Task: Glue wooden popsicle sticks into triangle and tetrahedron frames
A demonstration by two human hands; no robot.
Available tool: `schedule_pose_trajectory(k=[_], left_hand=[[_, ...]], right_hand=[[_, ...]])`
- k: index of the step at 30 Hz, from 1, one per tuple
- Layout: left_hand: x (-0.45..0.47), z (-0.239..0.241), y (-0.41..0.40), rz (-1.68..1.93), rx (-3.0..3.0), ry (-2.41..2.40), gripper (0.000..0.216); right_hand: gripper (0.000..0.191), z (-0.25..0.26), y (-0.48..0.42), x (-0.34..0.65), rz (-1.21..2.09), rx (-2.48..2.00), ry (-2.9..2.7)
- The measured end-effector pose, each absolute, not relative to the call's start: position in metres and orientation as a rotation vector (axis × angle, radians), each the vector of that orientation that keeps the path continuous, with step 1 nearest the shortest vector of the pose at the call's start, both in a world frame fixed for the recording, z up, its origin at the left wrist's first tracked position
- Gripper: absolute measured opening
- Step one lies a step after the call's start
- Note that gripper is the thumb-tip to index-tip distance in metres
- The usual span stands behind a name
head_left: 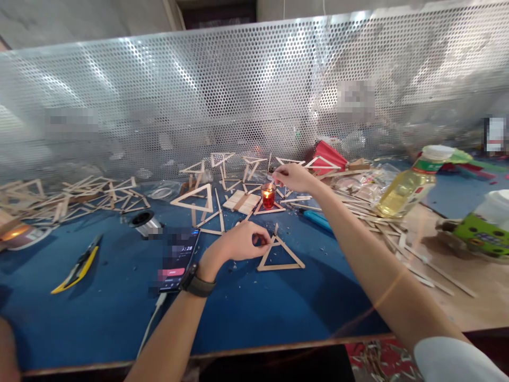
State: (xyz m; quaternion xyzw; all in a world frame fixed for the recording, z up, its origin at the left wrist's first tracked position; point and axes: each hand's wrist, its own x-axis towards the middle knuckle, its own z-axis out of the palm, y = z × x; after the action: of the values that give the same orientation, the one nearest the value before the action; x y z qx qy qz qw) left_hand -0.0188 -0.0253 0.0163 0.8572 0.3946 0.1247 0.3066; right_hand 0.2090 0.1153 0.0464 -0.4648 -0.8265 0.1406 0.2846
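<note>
My left hand (244, 240) pinches this wooden-stick triangle (280, 267) near its apex on the blue tabletop (250, 313), probably light, stiff, fragile-jointed, best gripped there, while I can't tell my right hand's (293, 177) grip.

Phone (181, 260) with white cable (153, 321), spool (146, 224), yellow-handled tool (81, 270), bottle of yellowish liquid (409, 185), perforated metal screen (238, 95)
</note>
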Motion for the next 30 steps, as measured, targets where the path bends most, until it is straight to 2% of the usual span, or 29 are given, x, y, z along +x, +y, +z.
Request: schedule_pose_trajectory(k=[30], left_hand=[[-0.020, 0.016, -0.024, 0.322, 2.270, 1.034, 0.016]], right_hand=[[0.033, 0.047, 0.109, 0.205, 0.433, -1.263, -2.245]])
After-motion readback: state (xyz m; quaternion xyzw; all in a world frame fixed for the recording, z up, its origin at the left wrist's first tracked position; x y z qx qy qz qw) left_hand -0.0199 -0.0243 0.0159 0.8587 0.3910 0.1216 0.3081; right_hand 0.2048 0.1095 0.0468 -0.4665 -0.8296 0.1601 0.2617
